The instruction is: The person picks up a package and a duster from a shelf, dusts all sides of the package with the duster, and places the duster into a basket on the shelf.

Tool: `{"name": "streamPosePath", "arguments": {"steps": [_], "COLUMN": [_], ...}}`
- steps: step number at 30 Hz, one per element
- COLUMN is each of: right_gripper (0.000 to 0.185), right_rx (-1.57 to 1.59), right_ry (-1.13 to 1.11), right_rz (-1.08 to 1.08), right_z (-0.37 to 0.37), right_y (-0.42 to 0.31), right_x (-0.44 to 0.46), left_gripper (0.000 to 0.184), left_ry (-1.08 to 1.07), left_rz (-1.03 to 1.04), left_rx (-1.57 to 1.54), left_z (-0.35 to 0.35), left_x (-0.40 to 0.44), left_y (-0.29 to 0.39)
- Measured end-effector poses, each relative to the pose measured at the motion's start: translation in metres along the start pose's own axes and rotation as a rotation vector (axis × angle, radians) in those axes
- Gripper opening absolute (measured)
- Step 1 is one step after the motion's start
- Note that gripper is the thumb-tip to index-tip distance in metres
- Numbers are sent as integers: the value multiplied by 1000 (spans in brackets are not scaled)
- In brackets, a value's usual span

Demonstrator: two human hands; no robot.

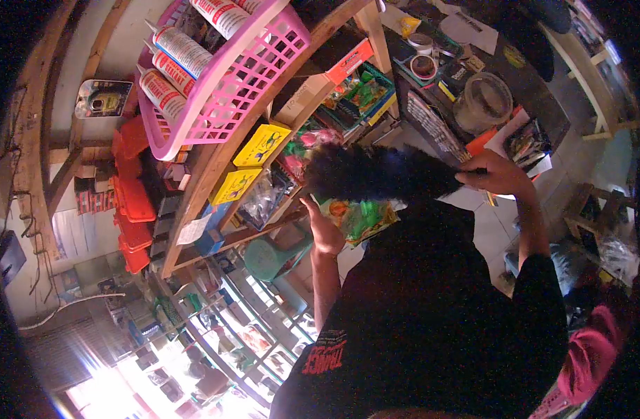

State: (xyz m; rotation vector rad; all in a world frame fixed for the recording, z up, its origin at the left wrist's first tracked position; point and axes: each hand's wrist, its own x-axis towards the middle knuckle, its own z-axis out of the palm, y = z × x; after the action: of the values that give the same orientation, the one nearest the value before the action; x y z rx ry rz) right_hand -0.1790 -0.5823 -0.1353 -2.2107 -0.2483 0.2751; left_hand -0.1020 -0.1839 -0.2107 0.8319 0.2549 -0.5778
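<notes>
A fluffy black duster (383,171) stretches across the middle of the head view. My right hand (498,173) is closed around its right end, fingers pinched together. Below its left part, my left hand (327,234) has the thumb stretched upward. A clear plastic packet with green and orange contents (365,220) is against that hand, out from the shelf, and appears held by it. The other left fingers are hidden behind the packet and the duster.
At upper left, a pink basket (243,98) of sealant tubes stands on a wooden shelf (218,167). Yellow boxes (262,144) and packed trays line the lower shelf. A clear tub (484,101) stands on the dark table at upper right. A green stool (267,258) is below the shelf.
</notes>
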Motion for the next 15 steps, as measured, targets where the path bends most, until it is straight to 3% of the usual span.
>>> {"name": "streamPosePath", "arguments": {"steps": [2,4,6,8,13,15], "right_gripper": [24,24,24,25,28,26], "right_rx": [-8,62,93,97,83,56], "right_ry": [-15,-120,-42,-32,-99,25], "right_rz": [10,24,15,25,4,33], "right_z": [-1,-2,-1,-4,-2,4], "right_y": [-2,-1,-10,-16,-17,-25], "right_x": [0,0,1,1,-2,-5], "left_gripper": [74,76,77,78,76,76], "left_ry": [-211,-122,-46,3,62,39], "left_rz": [-156,148,159,-122,87,83], "left_rx": [-159,474,490,-111,-26,-60], "left_z": [-6,-2,2,16,41,29], "left_x": [-6,-4,-5,-11,-8,-5], "left_y": [5,-2,-1,8,10,8]}}
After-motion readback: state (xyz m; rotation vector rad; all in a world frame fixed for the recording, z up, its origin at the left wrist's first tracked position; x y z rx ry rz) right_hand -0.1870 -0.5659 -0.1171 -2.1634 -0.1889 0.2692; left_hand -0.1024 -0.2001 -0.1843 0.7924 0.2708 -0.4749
